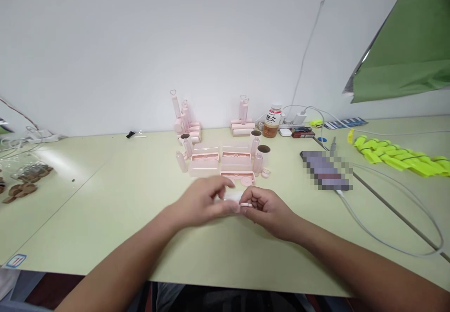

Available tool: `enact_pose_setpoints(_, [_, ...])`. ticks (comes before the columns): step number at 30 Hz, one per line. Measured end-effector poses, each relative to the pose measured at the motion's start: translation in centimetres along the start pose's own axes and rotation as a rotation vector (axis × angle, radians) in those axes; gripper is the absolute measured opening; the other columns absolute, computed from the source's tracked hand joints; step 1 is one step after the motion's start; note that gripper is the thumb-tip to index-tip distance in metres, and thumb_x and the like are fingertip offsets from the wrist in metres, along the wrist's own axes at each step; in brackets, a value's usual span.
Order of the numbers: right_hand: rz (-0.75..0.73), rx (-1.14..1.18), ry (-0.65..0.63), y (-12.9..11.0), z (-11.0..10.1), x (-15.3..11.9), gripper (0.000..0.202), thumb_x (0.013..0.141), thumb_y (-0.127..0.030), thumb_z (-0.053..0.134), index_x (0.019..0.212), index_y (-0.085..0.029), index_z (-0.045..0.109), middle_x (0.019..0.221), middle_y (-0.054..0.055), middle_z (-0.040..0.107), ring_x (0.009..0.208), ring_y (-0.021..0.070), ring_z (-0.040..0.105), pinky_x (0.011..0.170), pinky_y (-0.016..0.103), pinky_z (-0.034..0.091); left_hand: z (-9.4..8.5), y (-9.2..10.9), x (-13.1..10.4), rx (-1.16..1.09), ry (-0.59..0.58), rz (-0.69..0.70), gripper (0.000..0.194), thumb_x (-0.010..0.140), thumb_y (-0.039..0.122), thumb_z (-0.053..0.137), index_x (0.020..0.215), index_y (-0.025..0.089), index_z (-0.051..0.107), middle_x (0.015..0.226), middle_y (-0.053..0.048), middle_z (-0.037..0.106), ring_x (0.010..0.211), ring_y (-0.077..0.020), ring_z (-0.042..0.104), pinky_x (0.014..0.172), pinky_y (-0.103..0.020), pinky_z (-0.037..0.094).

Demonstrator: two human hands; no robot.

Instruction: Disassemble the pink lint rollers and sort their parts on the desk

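My right hand (269,213) is closed, with a small pale pink plastic piece (245,204) pinched between thumb and fingers. Facing it is my left hand (202,201), slightly blurred, thumb and forefinger apart. A whitish see-through piece (232,195) shows in the gap between the hands; whether it is held or lies on the table I cannot tell. Just beyond my fingers sits a shallow pink tray-like case (237,175) with round pink discs (247,181) by it. Farther back are clear covers (236,163), another pink case (206,157) and pink tubes (258,163).
Pink cases with heart-topped sticks (243,110) stand near the wall, beside a labelled bottle (273,120). At right lie a phone (325,170), its white cable (365,237) and yellow-green strips (401,156). Brown pieces (23,191) lie far left.
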State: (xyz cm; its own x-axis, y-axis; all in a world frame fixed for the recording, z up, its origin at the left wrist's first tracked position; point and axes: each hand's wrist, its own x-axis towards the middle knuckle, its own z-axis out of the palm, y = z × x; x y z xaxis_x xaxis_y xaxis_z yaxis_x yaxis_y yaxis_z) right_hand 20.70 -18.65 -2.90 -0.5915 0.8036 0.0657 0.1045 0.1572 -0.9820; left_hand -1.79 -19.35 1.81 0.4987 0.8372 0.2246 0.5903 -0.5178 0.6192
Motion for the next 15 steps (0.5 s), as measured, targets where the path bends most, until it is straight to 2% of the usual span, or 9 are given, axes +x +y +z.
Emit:
enact_pose_setpoints(1, [0.003,0.041,-0.005,0.0,0.2,-0.1,0.022,0.084,-0.036,0.064,0.079,-0.018,0.051,0.06,-0.007,0.04,0.053,0.0082,0.034,0.049,0.022,0.027,1.1,0.8,0.0,0.008,-0.091,0.049,0.027,0.084,0.042,0.063,0.099,0.02,0.062,0.076,0.001,0.062,0.065,-0.0119,0.054,0.059,-0.022,0.039])
enact_pose_setpoints(2, [0.005,0.079,-0.016,-0.1,0.3,-0.2,0.024,0.084,-0.036,0.064,0.079,-0.019,0.05,0.059,-0.007,0.041,0.053,0.008,0.036,0.049,0.022,0.028,1.9,1.4,0.0,0.021,-0.126,0.088,0.023,0.086,0.039,0.06,0.098,0.019,0.062,0.076,0.0,0.063,0.066,-0.0121,0.054,0.061,-0.022,0.039])
enact_pose_setpoints(4, [0.008,0.137,-0.062,-0.2,0.5,-0.3,0.022,0.085,-0.035,0.063,0.081,-0.019,0.049,0.061,-0.006,0.044,0.053,0.0083,0.041,0.05,0.022,0.034,2.5,2.0,0.1,0.042,-0.137,0.094,0.019,0.091,0.036,0.054,0.092,0.018,0.061,0.075,0.0,0.062,0.065,-0.0119,0.053,0.061,-0.023,0.038])
enact_pose_setpoints(5, [0.0,0.152,-0.088,-0.2,0.5,-0.4,0.02,0.086,-0.034,0.062,0.085,-0.019,0.05,0.065,-0.004,0.049,0.055,0.0089,0.045,0.052,0.023,0.038,2.2,1.9,0.1,0.049,-0.128,0.076,0.018,0.092,0.034,0.051,0.089,0.018,0.06,0.073,0.0,0.061,0.064,-0.0116,0.052,0.06,-0.023,0.037])
enact_pose_setpoints(7, [-0.052,0.123,-0.102,-0.3,0.4,-0.5,0.016,0.088,-0.029,0.059,0.097,-0.019,0.052,0.078,0.0,0.058,0.062,0.0108,0.052,0.058,0.026,0.045,0.6,1.2,-0.1,0.048,-0.135,0.006,0.017,0.09,0.031,0.052,0.083,0.018,0.059,0.07,0.001,0.06,0.06,-0.0111,0.05,0.056,-0.023,0.036])
enact_pose_setpoints(9, [-0.165,-0.047,-0.035,-0.2,0.1,-0.4,0.019,0.087,-0.024,0.057,0.106,-0.02,0.053,0.089,0.004,0.062,0.07,0.0134,0.056,0.065,0.029,0.048,-1.9,-0.3,-0.4,0.034,-0.169,-0.103,0.014,0.084,0.03,0.056,0.077,0.018,0.056,0.067,0.002,0.057,0.059,-0.011,0.05,0.054,-0.022,0.036])
enact_pose_setpoints(12, [-0.359,-0.442,0.1,0.1,-0.6,0.0,0.017,0.086,-0.018,0.054,0.103,-0.02,0.057,0.091,0.006,0.064,0.083,0.0187,0.058,0.076,0.035,0.048,-5.8,-3.8,-1.2,0.001,-0.206,-0.453,0.017,0.077,0.033,0.062,0.071,0.019,0.053,0.064,0.002,0.056,0.058,-0.0131,0.057,0.05,-0.022,0.039])
enact_pose_setpoints(13, [-0.399,-0.541,0.123,0.2,-0.8,0.2,0.017,0.086,-0.017,0.054,0.102,-0.02,0.058,0.094,0.007,0.064,0.088,0.0206,0.058,0.078,0.037,0.048,-6.8,-5.0,-1.4,0.003,-0.189,-0.575,0.019,0.074,0.034,0.064,0.072,0.02,0.053,0.066,0.002,0.058,0.061,-0.0153,0.06,0.049,-0.023,0.04])
enact_pose_setpoints(15, [-0.428,-0.661,0.122,0.5,-1.0,0.5,0.02,0.087,-0.016,0.053,0.106,-0.019,0.058,0.101,0.01,0.065,0.096,0.0233,0.058,0.082,0.039,0.048,-7.9,-7.2,-1.7,0.004,-0.137,-0.724,0.023,0.07,0.036,0.068,0.071,0.02,0.052,0.07,0.0,0.061,0.065,-0.018,0.064,0.049,-0.024,0.043])
